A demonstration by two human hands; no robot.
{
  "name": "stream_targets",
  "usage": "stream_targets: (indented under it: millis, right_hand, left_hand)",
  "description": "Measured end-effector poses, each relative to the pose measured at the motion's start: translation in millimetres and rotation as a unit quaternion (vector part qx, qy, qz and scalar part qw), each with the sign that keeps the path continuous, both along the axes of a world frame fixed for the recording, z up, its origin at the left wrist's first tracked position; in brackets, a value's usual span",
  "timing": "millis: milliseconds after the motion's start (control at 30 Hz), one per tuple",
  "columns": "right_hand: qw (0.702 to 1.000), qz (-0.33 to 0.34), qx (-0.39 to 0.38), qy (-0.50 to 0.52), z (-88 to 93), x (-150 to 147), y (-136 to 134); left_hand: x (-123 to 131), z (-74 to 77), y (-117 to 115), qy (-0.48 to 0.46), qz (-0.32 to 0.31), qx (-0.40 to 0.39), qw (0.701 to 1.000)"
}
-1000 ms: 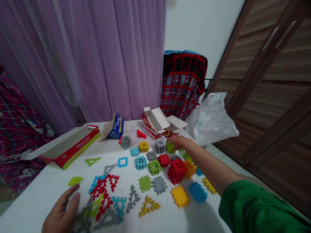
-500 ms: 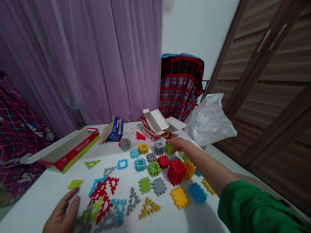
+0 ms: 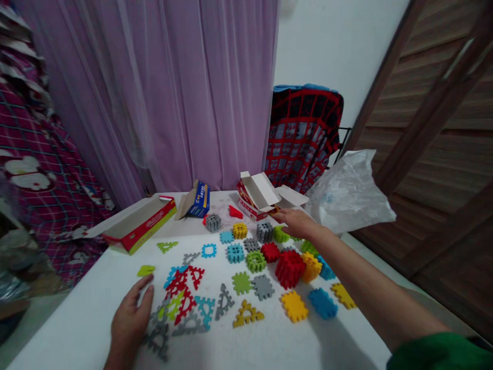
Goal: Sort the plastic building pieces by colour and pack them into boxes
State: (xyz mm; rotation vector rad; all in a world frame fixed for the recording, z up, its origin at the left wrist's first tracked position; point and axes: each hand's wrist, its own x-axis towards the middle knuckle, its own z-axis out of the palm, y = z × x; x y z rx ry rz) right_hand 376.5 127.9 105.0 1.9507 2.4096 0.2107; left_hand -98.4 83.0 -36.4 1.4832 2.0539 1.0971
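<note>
My left hand (image 3: pixel 130 314) rests at the table's left with thumb and forefinger apart, holding nothing. Just beyond its fingertips lies a small lime-green piece (image 3: pixel 145 270). Beside it is a loose pile of interlocking toy pieces, with red triangles (image 3: pixel 185 304), a blue triangle (image 3: pixel 205 309) and grey triangles (image 3: pixel 157 338). My right hand (image 3: pixel 297 222) reaches far across, fingers stretched out, above a green stack (image 3: pixel 281 234); whether it touches is unclear. Near it stand a grey stack (image 3: pixel 264 232), a red stack (image 3: pixel 289 268) and an orange stack (image 3: pixel 311 267). My forearm hides part of the table behind.
Opened boxes stand at the back: a red and yellow one (image 3: pixel 148 230), a blue one (image 3: pixel 201 199) and a red one (image 3: pixel 250 209). A white plastic bag (image 3: pixel 348 198) hangs at the right edge. Flat squares, such as a yellow one (image 3: pixel 295 307), lie in front.
The whole view has shifted, so the table's things sit further right. My right hand stays over the far stacks, its fingers looking straighter. My left hand remains beside the pile.
</note>
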Motion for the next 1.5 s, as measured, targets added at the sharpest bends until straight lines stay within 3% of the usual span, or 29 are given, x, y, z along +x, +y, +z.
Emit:
stream_targets:
  millis: [133,267,400,500,733,833,967,1067,1167,1500]
  right_hand:
    - [0.984,0.085,0.117,0.109,-5.9,-50,-35]
    - [0.935,0.154,0.182,0.261,-45.2,-118,-74]
    - [0.897,0.135,0.205,0.369,-90.9,-172,-103]
    - [0.873,0.115,0.228,0.416,-113.5,-194,-116]
    - [0.841,0.091,0.308,0.436,-132.9,-198,-138]
    - [0.832,0.08,0.326,0.442,-135.6,-195,-142]
    - [0.826,0.075,0.336,0.447,-138.6,-194,-142]
    - [0.824,0.074,0.337,0.45,-140.2,-193,-141]
    - [0.82,0.07,0.343,0.452,-141.3,-192,-140]
    - [0.813,0.046,0.337,0.472,-145.0,-191,-137]
  left_hand:
    - [7,-0.3,0,0.005,-0.024,0.022,0.999]
    - [9,1.4,-3,0.024,-0.049,0.033,0.998]
    - [11,0.6,-4,0.03,-0.086,0.039,0.995]
    - [11,-3.8,-5,0.035,-0.119,0.044,0.991]
    - [5,-25.4,-29,0.174,-0.202,0.058,0.962]
    - [7,-24.7,-42,0.219,-0.215,0.05,0.95]
    - [14,-1.7,-45,0.226,-0.197,0.025,0.954]
    - [24,22.5,-36,0.251,-0.155,-0.029,0.955]
    - [36,40.9,-24,0.28,-0.156,-0.055,0.945]
    - [55,63.2,2,0.312,-0.175,-0.125,0.925]
